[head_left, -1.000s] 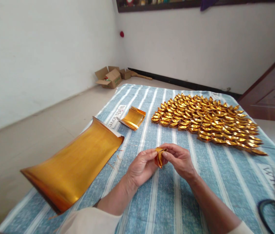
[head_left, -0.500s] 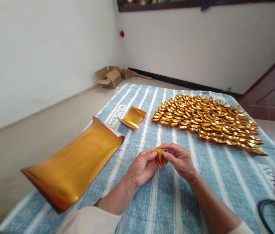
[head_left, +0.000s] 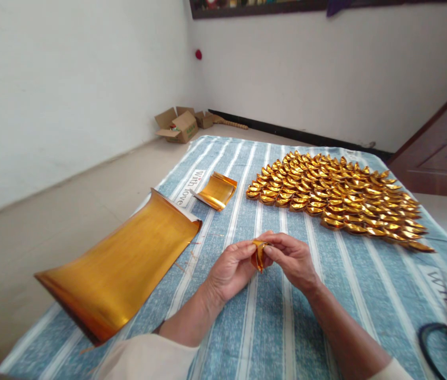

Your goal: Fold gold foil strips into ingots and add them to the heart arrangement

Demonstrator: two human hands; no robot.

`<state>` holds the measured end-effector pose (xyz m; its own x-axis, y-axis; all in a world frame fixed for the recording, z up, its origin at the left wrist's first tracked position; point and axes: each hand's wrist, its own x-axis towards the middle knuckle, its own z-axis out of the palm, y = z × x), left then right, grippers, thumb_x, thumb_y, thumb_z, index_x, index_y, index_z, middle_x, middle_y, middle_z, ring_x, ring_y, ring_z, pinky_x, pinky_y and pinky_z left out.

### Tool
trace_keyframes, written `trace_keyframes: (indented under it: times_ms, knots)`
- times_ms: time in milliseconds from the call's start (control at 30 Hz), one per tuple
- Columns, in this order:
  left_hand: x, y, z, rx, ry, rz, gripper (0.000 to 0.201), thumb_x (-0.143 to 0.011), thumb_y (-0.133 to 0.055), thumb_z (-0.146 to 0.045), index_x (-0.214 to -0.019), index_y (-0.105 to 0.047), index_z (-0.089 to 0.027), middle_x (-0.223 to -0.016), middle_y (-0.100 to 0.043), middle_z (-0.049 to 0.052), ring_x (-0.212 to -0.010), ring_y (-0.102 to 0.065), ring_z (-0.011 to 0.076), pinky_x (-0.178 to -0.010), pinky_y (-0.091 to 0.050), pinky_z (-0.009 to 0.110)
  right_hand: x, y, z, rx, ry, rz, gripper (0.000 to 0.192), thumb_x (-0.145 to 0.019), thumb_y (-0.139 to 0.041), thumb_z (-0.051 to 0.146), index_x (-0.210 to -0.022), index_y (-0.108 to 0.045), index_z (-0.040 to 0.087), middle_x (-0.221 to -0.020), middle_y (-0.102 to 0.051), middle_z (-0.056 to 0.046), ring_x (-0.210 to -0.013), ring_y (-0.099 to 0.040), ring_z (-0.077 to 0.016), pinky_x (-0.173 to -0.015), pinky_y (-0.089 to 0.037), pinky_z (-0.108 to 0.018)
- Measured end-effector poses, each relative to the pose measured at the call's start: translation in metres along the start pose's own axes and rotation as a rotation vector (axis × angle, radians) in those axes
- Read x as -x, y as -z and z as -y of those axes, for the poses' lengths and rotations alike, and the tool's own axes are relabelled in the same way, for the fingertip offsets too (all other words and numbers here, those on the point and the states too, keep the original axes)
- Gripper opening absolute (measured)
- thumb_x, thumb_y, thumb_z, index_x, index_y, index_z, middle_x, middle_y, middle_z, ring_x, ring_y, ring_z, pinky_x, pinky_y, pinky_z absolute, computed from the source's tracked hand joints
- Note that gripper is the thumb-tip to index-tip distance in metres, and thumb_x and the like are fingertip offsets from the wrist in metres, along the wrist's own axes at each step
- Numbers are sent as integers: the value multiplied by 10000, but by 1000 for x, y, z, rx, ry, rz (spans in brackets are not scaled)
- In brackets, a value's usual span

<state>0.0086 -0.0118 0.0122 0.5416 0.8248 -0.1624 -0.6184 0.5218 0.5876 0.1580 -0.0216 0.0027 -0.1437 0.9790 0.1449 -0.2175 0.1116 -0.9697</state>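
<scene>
Both hands meet over the blue striped cloth (head_left: 270, 322) and pinch a small folded piece of gold foil paper (head_left: 258, 254) between their fingertips. My left hand (head_left: 229, 270) grips its left side and my right hand (head_left: 292, 258) its right side. The piece is held upright just above the cloth. Beyond the hands lies a wide spread of several folded gold paper ingots (head_left: 338, 195), packed in rows.
A large curled sheet of gold foil (head_left: 118, 264) lies at the cloth's left edge. A small stack of cut gold squares (head_left: 217, 191) sits behind it. Black scissors (head_left: 443, 345) lie at the lower right. Open cardboard boxes (head_left: 179, 125) stand on the floor by the far wall.
</scene>
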Motion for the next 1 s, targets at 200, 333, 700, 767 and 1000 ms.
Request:
trace_keyframes:
  times_ms: [200,333,700,767,1000]
  knots:
    - [0,-1,0,-3,-3,-15,148,-740,-696,-157,-855,-737,-74,-798,-720,105,-741,-638,185,-800,-435,325,1,0,1,-6,-6,30,208,-808,-672,344,-969,-705,216,-841,-691,-36,-666,-645,-137,-568,-574,-254]
    - [1,-3,0,-8,8,-23,130,-731,-701,-156,-820,-734,-67,-766,-717,100,-722,-637,181,-786,-437,317,1,3,3,5,15,44,179,-819,-660,318,-964,-717,230,-873,-683,-30,-689,-640,-132,-602,-578,-256]
    - [0,-5,-2,0,-7,-36,92,-719,-697,-120,-779,-736,-63,-757,-716,99,-767,-657,193,-899,-424,332,0,3,8,339,208,26,181,-885,-560,280,-966,-707,213,-896,-689,-58,-811,-643,-176,-713,-544,-305]
    - [0,-5,-2,23,-10,-36,80,-712,-698,-108,-768,-734,-64,-776,-716,94,-747,-649,175,-879,-431,313,0,1,10,373,226,21,180,-895,-538,261,-964,-696,212,-854,-679,-46,-747,-634,-158,-683,-535,-293]
    - [-1,-4,-2,27,-7,-33,80,-716,-693,-107,-771,-727,-58,-802,-714,107,-737,-643,172,-864,-425,308,0,-4,15,473,294,2,179,-903,-504,228,-958,-675,215,-817,-672,-31,-693,-621,-143,-653,-514,-282]
